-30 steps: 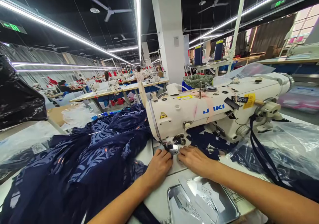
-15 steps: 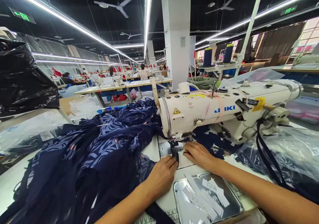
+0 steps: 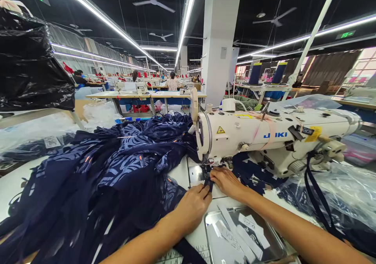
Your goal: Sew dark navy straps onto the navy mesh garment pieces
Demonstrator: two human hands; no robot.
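Note:
A narrow dark navy strip lies at the needle area of the white sewing machine. Just in front of the metal plate, my left hand has its fingers closed on the strip. My right hand is on the strip's right side, close to the presser foot, with thumb and fingertips pinched on it. The fingertips of both hands are close together, and the strip's part under them is hidden. To the left, a large heap of navy garments with light blue pattern spreads up to the machine head.
A metal tray with white labels sits in front of my right forearm. Navy scraps lie under the machine arm. Clear plastic bags are at right, a black bag at upper left.
My right hand has moved left onto the strip, closer to my left hand. The camera view has shifted, so the machine appears farther right and lower.

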